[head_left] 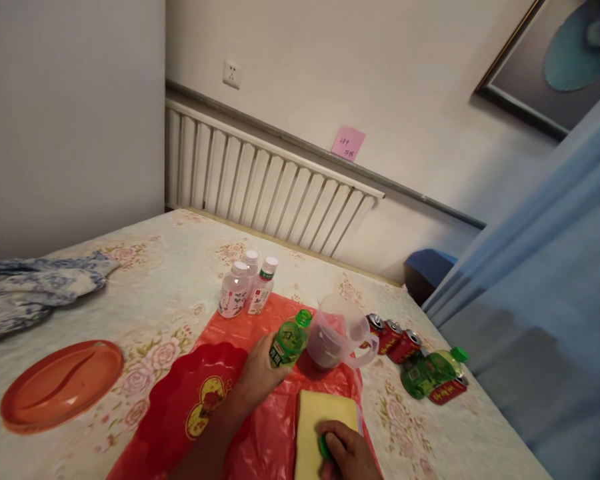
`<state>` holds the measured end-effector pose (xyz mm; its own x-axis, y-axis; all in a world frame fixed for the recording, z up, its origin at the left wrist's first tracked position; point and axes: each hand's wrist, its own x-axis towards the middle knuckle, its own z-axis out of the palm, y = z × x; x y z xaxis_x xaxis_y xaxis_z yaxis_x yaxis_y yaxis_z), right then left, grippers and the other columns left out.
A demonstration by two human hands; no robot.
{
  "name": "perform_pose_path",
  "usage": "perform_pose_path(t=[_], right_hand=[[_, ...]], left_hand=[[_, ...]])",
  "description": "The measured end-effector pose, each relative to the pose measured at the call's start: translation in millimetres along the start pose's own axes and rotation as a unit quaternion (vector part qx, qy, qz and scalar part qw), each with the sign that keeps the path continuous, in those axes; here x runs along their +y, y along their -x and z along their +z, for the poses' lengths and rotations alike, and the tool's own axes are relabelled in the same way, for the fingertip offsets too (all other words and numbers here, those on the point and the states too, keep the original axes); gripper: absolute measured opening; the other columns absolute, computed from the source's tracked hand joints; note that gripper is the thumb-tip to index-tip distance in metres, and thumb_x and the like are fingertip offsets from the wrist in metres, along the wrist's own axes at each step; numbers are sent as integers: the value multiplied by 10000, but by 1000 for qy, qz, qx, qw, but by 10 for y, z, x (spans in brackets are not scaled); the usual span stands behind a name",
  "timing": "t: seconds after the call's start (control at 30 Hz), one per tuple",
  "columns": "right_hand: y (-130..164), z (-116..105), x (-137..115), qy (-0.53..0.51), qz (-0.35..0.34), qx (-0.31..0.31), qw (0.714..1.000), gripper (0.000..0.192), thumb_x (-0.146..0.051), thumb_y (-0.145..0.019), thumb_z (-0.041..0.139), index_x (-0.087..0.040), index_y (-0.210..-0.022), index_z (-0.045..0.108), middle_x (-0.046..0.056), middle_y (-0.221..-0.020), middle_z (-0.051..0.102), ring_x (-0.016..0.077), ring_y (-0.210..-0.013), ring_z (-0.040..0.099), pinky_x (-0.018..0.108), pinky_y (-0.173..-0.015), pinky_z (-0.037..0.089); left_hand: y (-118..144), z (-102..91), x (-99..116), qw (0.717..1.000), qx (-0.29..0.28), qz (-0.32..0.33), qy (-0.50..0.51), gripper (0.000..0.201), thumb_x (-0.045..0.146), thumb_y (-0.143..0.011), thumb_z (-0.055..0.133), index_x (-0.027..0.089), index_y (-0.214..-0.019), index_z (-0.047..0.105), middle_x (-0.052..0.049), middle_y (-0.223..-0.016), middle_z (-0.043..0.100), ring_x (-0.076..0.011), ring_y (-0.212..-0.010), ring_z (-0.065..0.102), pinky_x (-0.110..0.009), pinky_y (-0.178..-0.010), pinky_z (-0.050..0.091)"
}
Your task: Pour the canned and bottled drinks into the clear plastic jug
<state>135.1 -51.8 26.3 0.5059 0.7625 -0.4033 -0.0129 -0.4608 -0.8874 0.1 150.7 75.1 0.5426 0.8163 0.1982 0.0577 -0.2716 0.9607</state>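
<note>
My left hand (261, 375) grips a small green bottle (289, 340) with a green cap, tilted toward a clear plastic pitcher (336, 333) that stands right beside it. My right hand (347, 453) rests near the front edge on a yellow cloth (320, 413), with something small and green (324, 445) under its fingers. All of this lies on a red plastic sheet (275, 433) spread over the flowered table (170, 280).
Three clear white-capped bottles (247, 287) stand behind the sheet. Red cans (393, 337) and another green bottle (430, 372) lie at the right. A red tray (190, 393) and an orange plate (60, 383) sit left, folded cloth (35, 287) far left. A radiator (260, 180) lines the wall.
</note>
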Motion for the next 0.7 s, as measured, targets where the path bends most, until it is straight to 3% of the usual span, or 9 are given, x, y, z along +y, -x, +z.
perform_pose_path(t=[0.2,0.3,0.43,0.57,0.7], right_hand=[[-40,-120,124,107,-15,38,993,510,-635,-695,555,-178,-892,667,-47,-433,482,128,-390,467,225,-407,332],[2,-203,55,226,-88,58,968,364,-456,-740,514,-175,-858,713,46,-676,670,194,-638,625,274,-597,462],[61,-281,-49,337,-117,74,931,367,-364,-741,512,-171,-948,745,105,-956,741,257,-918,669,322,-847,477],[39,-332,-50,329,-114,87,933,403,-401,-771,513,-160,-998,744,109,-962,750,249,-882,684,310,-819,490],[-53,-507,-142,238,-149,155,947,374,-457,-754,554,-170,-902,743,94,-885,755,257,-817,680,325,-754,512]], left_hand=[[6,0,1,1000,-3,-3,16,548,74,-619,651,166,-1155,587,-61,-1057,671,-226,-977,626,-325,-849,482],[5,0,-5,1000,3,1,16,548,73,-609,649,170,-1145,592,-48,-1037,669,-221,-958,625,-325,-838,481],[-3,-4,7,1000,10,2,9,547,70,-607,655,172,-1141,593,-51,-1052,665,-220,-967,617,-326,-850,475],[-4,-12,43,1000,8,-11,-1,559,57,-595,657,156,-1141,589,-65,-1050,668,-229,-970,617,-329,-848,475],[5,-25,73,1000,6,-20,15,555,63,-593,657,169,-1135,597,-58,-1052,677,-228,-964,624,-327,-848,479]])
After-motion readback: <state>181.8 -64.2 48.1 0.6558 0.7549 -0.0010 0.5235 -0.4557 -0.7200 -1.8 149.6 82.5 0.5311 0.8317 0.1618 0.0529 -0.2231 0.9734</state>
